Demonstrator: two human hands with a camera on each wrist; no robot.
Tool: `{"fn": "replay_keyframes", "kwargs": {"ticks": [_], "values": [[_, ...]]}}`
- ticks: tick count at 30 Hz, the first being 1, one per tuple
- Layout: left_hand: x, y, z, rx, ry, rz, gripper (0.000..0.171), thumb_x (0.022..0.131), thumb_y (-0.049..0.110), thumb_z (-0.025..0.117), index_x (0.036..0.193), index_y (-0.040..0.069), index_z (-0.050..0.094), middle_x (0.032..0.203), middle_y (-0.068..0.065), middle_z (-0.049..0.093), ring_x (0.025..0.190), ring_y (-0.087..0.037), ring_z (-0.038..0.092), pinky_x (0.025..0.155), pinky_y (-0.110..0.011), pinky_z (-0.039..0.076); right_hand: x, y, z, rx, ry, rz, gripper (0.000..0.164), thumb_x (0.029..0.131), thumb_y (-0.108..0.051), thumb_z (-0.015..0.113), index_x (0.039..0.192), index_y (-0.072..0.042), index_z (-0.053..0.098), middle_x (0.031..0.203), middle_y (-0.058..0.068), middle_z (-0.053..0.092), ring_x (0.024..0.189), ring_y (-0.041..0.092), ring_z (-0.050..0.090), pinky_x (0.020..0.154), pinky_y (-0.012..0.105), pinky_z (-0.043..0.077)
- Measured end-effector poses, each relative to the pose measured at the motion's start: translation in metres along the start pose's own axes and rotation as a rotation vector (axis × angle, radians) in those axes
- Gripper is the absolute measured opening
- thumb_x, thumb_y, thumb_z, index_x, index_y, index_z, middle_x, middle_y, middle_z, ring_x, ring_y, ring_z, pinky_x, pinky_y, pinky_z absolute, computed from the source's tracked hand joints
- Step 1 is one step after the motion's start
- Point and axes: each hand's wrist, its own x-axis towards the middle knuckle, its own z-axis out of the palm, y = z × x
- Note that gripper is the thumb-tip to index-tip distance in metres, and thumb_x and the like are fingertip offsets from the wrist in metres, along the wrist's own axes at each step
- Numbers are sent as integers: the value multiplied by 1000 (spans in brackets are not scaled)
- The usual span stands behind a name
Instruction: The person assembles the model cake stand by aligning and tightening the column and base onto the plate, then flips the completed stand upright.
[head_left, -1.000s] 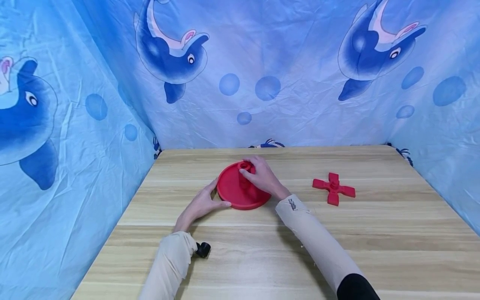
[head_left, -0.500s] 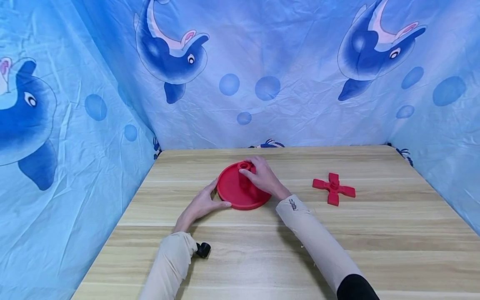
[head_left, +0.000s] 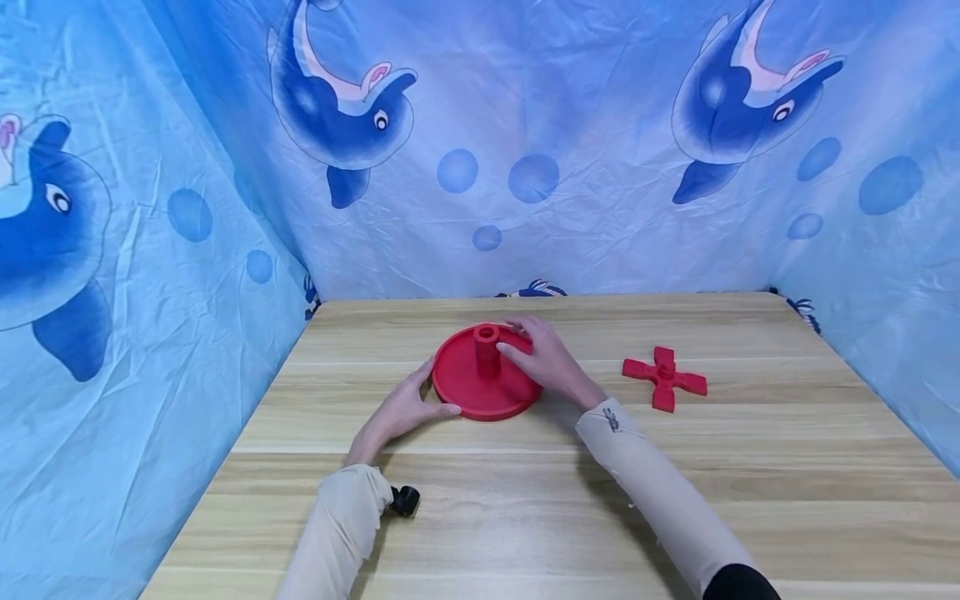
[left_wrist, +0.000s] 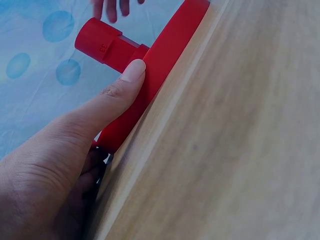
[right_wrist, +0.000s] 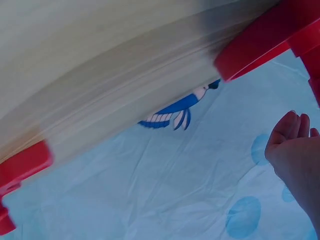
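Note:
A red round dish-like base [head_left: 457, 375] with a low rim lies flat on the wooden table. From its middle rises an upright red hollow post [head_left: 487, 354], marked with small digits in the left wrist view. My left hand [head_left: 403, 408] holds the base's near-left rim, thumb [left_wrist: 134, 70] against the side wall and fingers around the left edge. Just right of the post is my right hand [head_left: 551, 362], its fingers loosely bent and apart from it, with nothing held. A red cross-shaped piece [head_left: 664, 379] with four arms and a central stub lies farther right.
Wood-grain tabletop [head_left: 525, 517] spreads around the base. A blue dolphin-print cloth [head_left: 570, 242] hangs behind and at both sides. A small black device [head_left: 405, 501] sits at my left sleeve cuff.
My right hand has let go of the post and moved a little to the right. The left hand stays on the rim; base, post and cross-shaped piece have not moved.

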Motion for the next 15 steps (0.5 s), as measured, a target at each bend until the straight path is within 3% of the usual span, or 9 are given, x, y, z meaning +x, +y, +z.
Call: {"fn": "replay_keyframes", "kwargs": {"ticks": [8, 15], "values": [[-1, -1, 0, -7, -5, -23, 116, 75, 63, 87, 166, 30, 24, 167, 1, 31, 152, -27, 27, 116, -60, 32, -20, 14, -26, -12, 6, -11, 61, 95, -20, 76, 149, -5, 51, 137, 16, 56, 127, 36, 51, 95, 57, 54], [0, -2, -1, -7, -5, -2, 116, 75, 62, 86, 166, 29, 24, 166, 0, 33, 151, -27, 29, 116, -60, 34, -35, 28, -46, -71, 45, -56, 55, 97, -20, 73, 145, 0, 55, 133, 20, 59, 123, 37, 53, 95, 58, 52]]}}
